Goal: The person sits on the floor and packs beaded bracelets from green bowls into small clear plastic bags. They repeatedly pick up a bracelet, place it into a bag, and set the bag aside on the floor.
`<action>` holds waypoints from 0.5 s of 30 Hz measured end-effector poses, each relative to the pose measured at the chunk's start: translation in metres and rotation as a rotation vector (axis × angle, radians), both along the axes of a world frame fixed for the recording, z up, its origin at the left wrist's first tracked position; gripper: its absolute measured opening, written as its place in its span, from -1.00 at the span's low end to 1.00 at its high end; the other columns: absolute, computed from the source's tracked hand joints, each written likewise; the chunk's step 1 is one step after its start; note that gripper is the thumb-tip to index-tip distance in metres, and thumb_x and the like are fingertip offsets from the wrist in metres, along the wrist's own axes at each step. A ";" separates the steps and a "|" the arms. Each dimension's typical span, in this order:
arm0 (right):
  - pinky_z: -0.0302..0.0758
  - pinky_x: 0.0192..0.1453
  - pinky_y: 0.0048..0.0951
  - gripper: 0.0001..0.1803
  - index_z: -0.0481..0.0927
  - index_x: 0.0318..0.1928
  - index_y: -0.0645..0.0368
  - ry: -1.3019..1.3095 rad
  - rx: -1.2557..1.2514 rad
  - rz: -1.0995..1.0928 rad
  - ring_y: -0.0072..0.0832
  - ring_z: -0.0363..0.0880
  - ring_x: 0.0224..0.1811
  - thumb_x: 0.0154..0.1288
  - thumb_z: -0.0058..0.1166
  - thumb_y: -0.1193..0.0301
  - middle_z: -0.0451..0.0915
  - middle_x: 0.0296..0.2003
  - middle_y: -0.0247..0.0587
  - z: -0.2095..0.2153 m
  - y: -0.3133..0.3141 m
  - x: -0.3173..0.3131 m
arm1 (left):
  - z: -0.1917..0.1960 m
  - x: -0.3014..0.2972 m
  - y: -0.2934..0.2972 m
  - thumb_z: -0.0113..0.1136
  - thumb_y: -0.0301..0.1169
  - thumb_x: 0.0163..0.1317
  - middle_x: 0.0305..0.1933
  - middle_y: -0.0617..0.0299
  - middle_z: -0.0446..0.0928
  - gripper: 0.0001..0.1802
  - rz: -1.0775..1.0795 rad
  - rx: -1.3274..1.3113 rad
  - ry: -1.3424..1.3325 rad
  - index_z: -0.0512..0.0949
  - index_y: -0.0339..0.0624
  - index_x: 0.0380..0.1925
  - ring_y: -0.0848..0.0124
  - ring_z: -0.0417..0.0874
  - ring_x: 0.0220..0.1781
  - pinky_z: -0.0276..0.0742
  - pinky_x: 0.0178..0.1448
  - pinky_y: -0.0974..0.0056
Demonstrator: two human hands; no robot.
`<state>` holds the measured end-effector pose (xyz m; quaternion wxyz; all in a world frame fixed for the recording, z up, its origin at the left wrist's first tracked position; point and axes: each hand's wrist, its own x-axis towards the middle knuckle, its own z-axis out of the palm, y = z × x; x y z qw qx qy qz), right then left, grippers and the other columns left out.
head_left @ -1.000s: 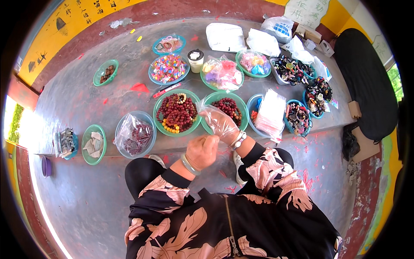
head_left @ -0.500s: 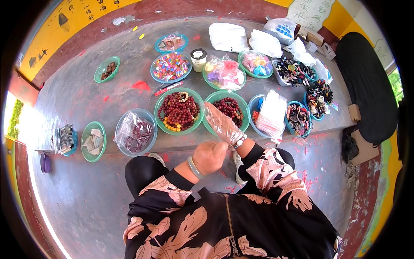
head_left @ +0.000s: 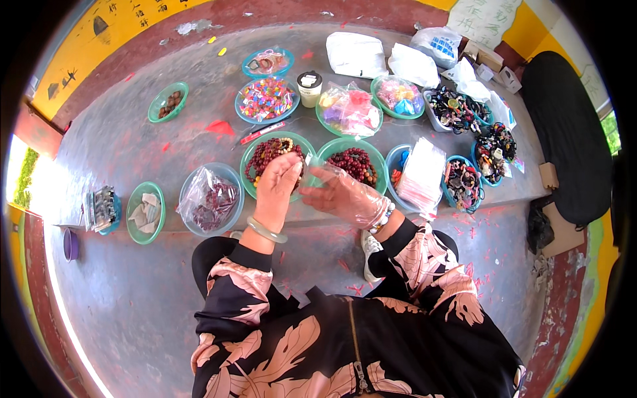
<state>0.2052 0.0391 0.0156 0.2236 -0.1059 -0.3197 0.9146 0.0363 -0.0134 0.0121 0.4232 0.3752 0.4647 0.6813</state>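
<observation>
My right hand [head_left: 348,198] is inside a thin clear plastic glove [head_left: 365,207]; its fingers are loosely bent and apart, pointing left. My left hand [head_left: 275,180], bare with a pale bangle [head_left: 267,231] at the wrist, has thumb and fingers pinched together at the glove's loose fingertip end. Both hands are raised over the near edge of the raised floor. Behind my left hand is a green basin of dark red bead strings [head_left: 269,151], partly covered. Another green basin with dark red beads [head_left: 353,164] lies just beyond my right hand.
To the left are a blue basin with bagged beads [head_left: 219,202], a green basin with cloth [head_left: 147,213] and a purple cup [head_left: 70,244]. Plastic sleeves [head_left: 422,174] and basins of hair ties [head_left: 462,182] lie right. Farther back are colourful beads [head_left: 267,99] and a lidded cup [head_left: 309,89].
My left hand has moved from the right wrist up and forward to the glove's fingertip end. My right hand has turned leftward, its fingers bending from a straighter pose.
</observation>
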 end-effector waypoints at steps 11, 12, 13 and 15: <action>0.15 0.33 -0.18 -0.26 0.07 0.34 0.03 -0.051 -0.091 0.106 -0.18 0.21 0.29 0.24 0.03 0.07 0.28 0.20 -0.01 -0.011 -0.002 0.002 | -0.006 -0.003 0.001 0.09 -0.44 0.25 -0.44 0.36 0.52 -0.90 0.137 -0.091 -0.059 0.53 -0.24 -0.38 0.62 0.47 -0.45 0.40 -0.33 0.50; 0.14 0.33 -0.18 -0.26 0.07 0.34 0.03 -0.028 -0.064 0.072 -0.19 0.20 0.30 0.24 0.03 0.10 0.27 0.21 -0.01 -0.010 -0.003 0.003 | -0.005 -0.003 0.003 0.08 -0.41 0.27 -0.47 0.36 0.52 -0.87 0.170 -0.055 -0.032 0.52 -0.24 -0.38 0.64 0.44 -0.50 0.38 -0.39 0.51; 0.13 0.34 -0.17 -0.26 0.06 0.35 0.04 -0.003 -0.037 0.041 -0.20 0.19 0.30 0.24 0.04 0.12 0.27 0.21 -0.01 -0.008 -0.003 0.003 | -0.004 -0.003 0.001 0.07 -0.41 0.27 -0.48 0.37 0.51 -0.87 0.198 -0.063 0.071 0.51 -0.24 -0.38 0.65 0.43 -0.50 0.37 -0.40 0.51; 0.12 0.35 -0.18 -0.26 0.05 0.35 0.04 0.025 -0.016 0.028 -0.21 0.18 0.32 0.25 0.04 0.15 0.25 0.23 0.00 -0.007 -0.003 0.003 | 0.001 -0.001 -0.001 0.06 -0.40 0.29 -0.51 0.38 0.50 -0.86 0.251 -0.080 0.278 0.50 -0.24 -0.39 0.67 0.41 -0.51 0.35 -0.43 0.51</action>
